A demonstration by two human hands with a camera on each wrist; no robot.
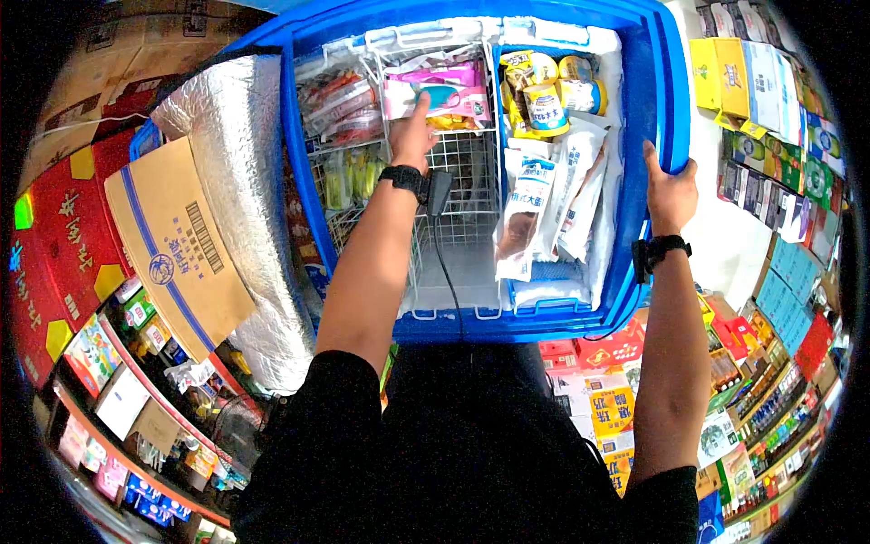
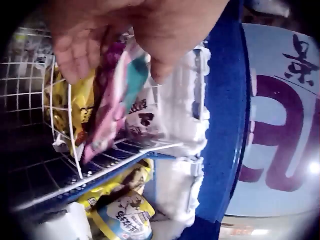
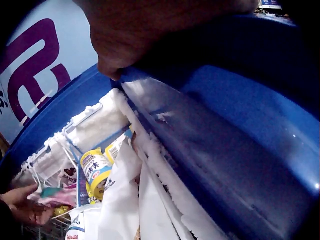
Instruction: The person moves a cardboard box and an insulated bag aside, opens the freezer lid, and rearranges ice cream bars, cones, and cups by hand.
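Note:
The left hand (image 1: 414, 138) reaches into a wire basket of the blue chest freezer. In the left wrist view the left hand (image 2: 130, 30) has thumb and fingers spread apart over a pink and teal package (image 2: 117, 100), with a yellow package (image 2: 82, 100) under the fingers. A firm hold cannot be made out. From the right wrist view, the left hand (image 3: 25, 205) is beside the pink and teal package (image 3: 57, 195). The right hand (image 1: 672, 192) grips the freezer's blue rim (image 1: 671, 100); the right hand (image 3: 140, 40) hides part of that edge from its own camera.
Yellow tubs (image 1: 546, 109) and white long packs (image 1: 528, 204) fill the right compartment. Red packs (image 1: 340, 107) lie in the left basket. Frost coats the inner walls. A cardboard box (image 1: 177, 245) and silver foil sheet (image 1: 245, 163) stand left; a black cable (image 1: 446, 258) hangs over the baskets.

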